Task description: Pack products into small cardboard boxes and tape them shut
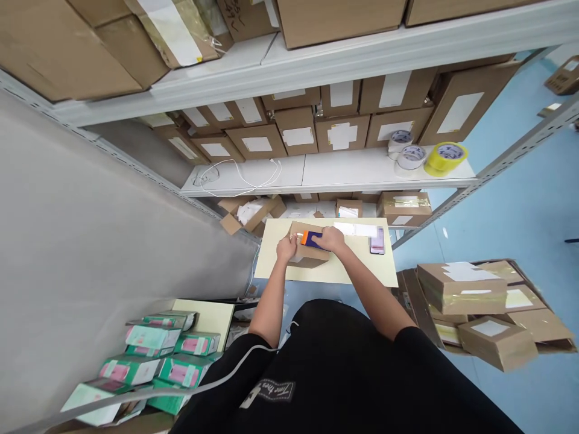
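A small brown cardboard box (310, 260) rests on the pale yellow tabletop (275, 268) in front of me. My left hand (286, 248) is closed at the box's left end, its fingers curled against the cardboard. A shiny strip, perhaps clear tape, shows beside those fingers. Over the top of the box, my right hand (332, 239) grips a dark blue and orange block-like object (311, 239), its orange end pointing left. The exact kind of this object is unclear. White paper slips (357, 229) and a phone (377, 240) lie to the right of the box.
Grey metal shelving (253, 175) full of cartons stands beyond the table. Yellow tape (446, 158) and clear tape rolls (411, 157) sit on its middle shelf. Packed cartons (461, 289) are piled at right, green boxes (154, 340) at lower left. A white cable (235, 367) crosses my left side.
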A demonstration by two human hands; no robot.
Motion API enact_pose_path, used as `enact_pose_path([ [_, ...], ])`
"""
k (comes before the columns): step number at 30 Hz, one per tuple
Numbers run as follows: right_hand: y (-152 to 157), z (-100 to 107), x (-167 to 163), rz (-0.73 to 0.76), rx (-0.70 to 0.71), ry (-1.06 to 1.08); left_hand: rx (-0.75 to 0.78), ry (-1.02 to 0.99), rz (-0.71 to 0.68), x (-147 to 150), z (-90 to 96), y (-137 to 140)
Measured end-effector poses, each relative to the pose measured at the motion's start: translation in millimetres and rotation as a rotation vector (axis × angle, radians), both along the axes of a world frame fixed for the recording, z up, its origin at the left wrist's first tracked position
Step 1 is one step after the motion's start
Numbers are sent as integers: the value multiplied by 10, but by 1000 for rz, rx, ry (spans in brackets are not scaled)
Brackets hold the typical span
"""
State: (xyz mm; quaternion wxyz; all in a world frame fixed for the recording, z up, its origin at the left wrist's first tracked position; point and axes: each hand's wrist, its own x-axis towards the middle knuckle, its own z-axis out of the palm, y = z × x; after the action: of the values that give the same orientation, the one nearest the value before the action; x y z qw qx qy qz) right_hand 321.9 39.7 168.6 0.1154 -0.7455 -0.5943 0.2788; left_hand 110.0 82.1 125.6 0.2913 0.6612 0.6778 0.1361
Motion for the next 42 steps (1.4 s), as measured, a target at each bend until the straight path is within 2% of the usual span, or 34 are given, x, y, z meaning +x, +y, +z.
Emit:
enact_pose_path([
  [4,-98,95,187,1,-32,8,11,-86,-34,77,-102,-86],
  [10,-330,224,487,14,-96,-93,-72,-208,-99,375,-443,-306],
  [13,-559,209,857,-1,-164,-161,-92,-178,-138,417,-568,-336],
  [18,-1030,154,1639,-98,-228,-198,-66,-165,-184,338,-685,-220],
  [21,-1120,139,1710,-138,-220,-179,-67,-230,-186,213,-739,-112],
  [23,-1049,124,1534,-143,-192,-178,-88,-292,-168,64,-756,-15],
  [26,-824,87,1071,-136,-157,-153,-135,-337,-105,-260,-713,159],
  [30,-497,53,356,-104,-121,-126,-82,-113,59,-691,-527,321],
  [32,-347,56,9,-89,-120,-134,-14,-104,22,-811,-436,333],
  [34,-202,69,-329,-69,-123,-148,-12,-150,-61,-865,-387,314],
  [37,13,77,-805,-39,-140,-180,-108,-107,-88,-914,-415,290],
  [42,330,3,-1365,20,-182,-247,-94,-86,-73,-1098,-643,366],
])
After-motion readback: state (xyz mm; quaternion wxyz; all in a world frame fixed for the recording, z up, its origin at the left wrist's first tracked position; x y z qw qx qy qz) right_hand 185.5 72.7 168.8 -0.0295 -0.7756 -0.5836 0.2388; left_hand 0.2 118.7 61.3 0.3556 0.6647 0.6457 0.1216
